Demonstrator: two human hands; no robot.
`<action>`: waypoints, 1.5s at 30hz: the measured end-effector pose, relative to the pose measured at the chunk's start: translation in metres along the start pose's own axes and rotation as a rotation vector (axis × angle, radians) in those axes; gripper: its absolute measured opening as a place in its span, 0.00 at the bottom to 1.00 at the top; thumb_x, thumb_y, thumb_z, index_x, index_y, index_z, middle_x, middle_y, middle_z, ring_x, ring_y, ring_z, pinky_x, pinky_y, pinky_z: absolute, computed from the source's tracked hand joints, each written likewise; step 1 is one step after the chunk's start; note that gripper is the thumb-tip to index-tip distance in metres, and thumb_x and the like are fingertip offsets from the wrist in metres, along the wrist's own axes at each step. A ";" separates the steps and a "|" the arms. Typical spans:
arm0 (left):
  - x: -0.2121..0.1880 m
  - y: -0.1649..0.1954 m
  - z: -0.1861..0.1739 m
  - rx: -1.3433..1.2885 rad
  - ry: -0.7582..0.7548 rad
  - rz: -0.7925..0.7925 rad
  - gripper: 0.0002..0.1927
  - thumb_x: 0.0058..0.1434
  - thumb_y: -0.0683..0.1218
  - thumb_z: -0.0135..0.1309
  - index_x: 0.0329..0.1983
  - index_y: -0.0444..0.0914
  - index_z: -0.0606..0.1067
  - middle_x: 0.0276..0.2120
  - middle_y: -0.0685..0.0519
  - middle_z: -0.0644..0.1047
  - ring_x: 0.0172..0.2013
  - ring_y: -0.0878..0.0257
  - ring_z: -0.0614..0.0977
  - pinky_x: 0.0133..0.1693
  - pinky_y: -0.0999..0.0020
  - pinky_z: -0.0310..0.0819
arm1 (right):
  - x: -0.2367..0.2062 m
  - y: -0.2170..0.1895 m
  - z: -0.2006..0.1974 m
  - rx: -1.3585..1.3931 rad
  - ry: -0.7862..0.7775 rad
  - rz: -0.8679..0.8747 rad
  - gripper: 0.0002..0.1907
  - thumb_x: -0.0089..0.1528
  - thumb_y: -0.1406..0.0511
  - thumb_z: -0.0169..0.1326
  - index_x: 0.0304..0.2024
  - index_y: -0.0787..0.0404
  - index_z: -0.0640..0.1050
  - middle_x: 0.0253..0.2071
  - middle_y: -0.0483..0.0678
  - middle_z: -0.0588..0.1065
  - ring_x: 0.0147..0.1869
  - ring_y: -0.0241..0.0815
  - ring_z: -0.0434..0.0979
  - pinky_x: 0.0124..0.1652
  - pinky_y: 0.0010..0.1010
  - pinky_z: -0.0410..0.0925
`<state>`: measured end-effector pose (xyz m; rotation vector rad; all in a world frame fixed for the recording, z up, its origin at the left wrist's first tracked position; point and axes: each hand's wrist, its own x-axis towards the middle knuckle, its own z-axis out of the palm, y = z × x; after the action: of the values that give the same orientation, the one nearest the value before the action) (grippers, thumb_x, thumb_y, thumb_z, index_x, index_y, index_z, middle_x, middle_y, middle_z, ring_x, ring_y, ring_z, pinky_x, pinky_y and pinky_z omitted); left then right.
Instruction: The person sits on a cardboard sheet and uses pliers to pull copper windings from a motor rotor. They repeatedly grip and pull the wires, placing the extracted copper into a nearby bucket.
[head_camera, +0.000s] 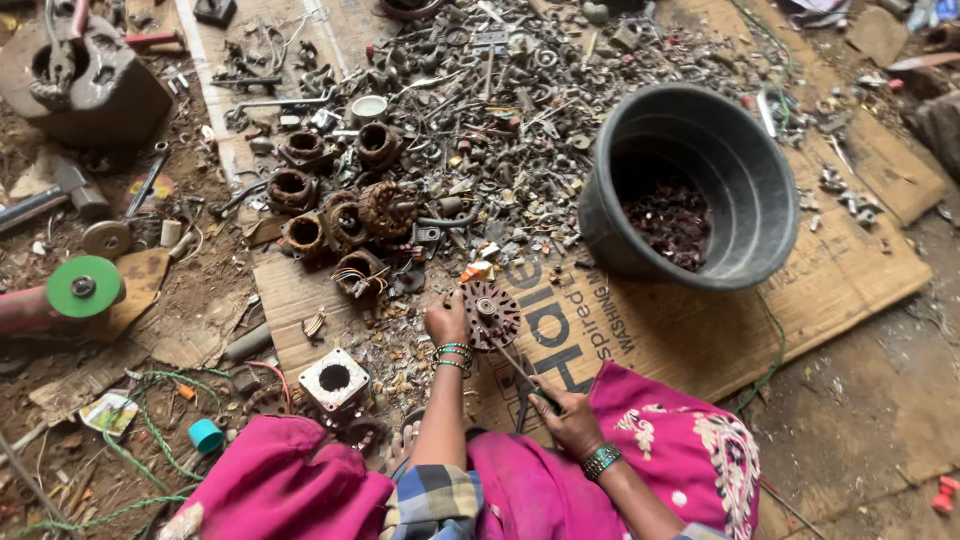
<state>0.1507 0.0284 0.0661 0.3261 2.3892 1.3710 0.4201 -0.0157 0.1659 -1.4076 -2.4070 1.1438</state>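
My left hand (446, 320) grips the left edge of a rusty round motor rotor (492, 313) that lies on a sheet of brown cardboard (690, 330). My right hand (566, 413) holds a thin dark tool (520, 372) by its handle, its tip pointing up against the rotor. Both wrists wear green bangles. I sit on the ground in pink clothing (660, 450), knees on either side of my arms.
A dark grey bucket (740, 170) with reddish scrap inside stands right of the rotor. Several rusty motor coils (330, 200) and a big heap of small metal scrap (500, 110) lie beyond. A green-wheeled grinder (84, 287) rests at left. A square motor housing (335, 378) sits by my left knee.
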 end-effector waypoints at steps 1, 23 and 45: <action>-0.001 0.001 -0.002 -0.010 -0.031 -0.060 0.21 0.57 0.56 0.63 0.46 0.38 0.83 0.33 0.36 0.82 0.34 0.43 0.85 0.39 0.53 0.78 | 0.000 0.001 0.000 -0.018 0.034 -0.081 0.22 0.63 0.57 0.57 0.59 0.54 0.78 0.41 0.53 0.83 0.23 0.41 0.82 0.29 0.33 0.76; -0.018 0.016 -0.046 0.095 -0.119 -0.189 0.41 0.51 0.77 0.57 0.23 0.32 0.79 0.27 0.37 0.82 0.31 0.41 0.83 0.39 0.48 0.75 | -0.024 -0.020 0.006 1.000 -0.270 0.465 0.18 0.67 0.54 0.49 0.49 0.60 0.74 0.20 0.38 0.65 0.16 0.27 0.57 0.14 0.18 0.53; -0.016 0.003 -0.023 -0.174 0.145 -0.217 0.25 0.58 0.61 0.60 0.44 0.35 0.82 0.35 0.38 0.82 0.35 0.41 0.83 0.39 0.50 0.76 | -0.006 -0.025 0.041 -0.021 0.128 -0.051 0.20 0.66 0.54 0.56 0.46 0.64 0.76 0.28 0.61 0.77 0.34 0.56 0.79 0.33 0.43 0.68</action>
<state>0.1557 0.0055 0.0827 -0.0790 2.3146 1.5296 0.3876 -0.0499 0.1548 -1.3731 -2.3585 0.9874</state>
